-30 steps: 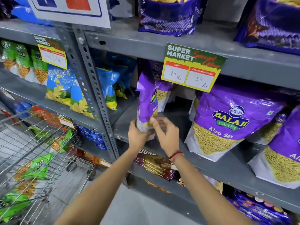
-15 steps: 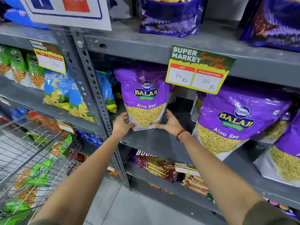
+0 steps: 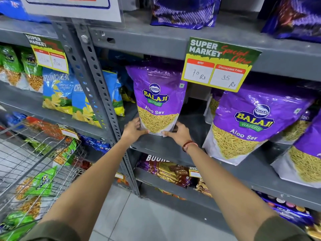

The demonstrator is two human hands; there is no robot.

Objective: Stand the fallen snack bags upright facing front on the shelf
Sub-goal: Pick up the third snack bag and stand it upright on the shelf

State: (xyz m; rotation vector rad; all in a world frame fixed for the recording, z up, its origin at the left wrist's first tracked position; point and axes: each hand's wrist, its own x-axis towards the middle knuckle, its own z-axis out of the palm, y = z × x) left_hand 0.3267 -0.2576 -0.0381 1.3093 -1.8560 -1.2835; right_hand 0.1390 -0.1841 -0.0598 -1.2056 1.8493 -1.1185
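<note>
Fingers of both hands are clamped on the bottom corners of one purple Aloo Sev bag (image 3: 157, 100): left hand (image 3: 133, 127) on the lower-left corner, right hand (image 3: 177, 133) on the lower-right, thumbs on the front face, remaining fingers wrapped behind and mostly hidden. Bag sits directly above the fingers, upright, label facing front, base on or just off the grey shelf (image 3: 166, 148) — contact line hidden by the hands, cannot tell. Top edge reaches up close to the shelf above.

Right of the right-hand fingers: a second purple bag (image 3: 251, 126), leaning back but front-facing, with more purple bags behind and beyond it. Price tag (image 3: 218, 65) hangs above, between the two bags. Left of the left-hand fingers: slotted upright post (image 3: 97, 94), then blue chip bags (image 3: 59, 94). Wire cart (image 3: 34, 162) well below-left.

Handling, judged: soft film pouch, light, air-cushioned, slick glossy surface, brittle contents that crush if squeezed hard. Best hold is at the bottom gusset corners, as now, or the flat top seal; avoid pinching the belly. Wide base should let it stand if set down flat.
</note>
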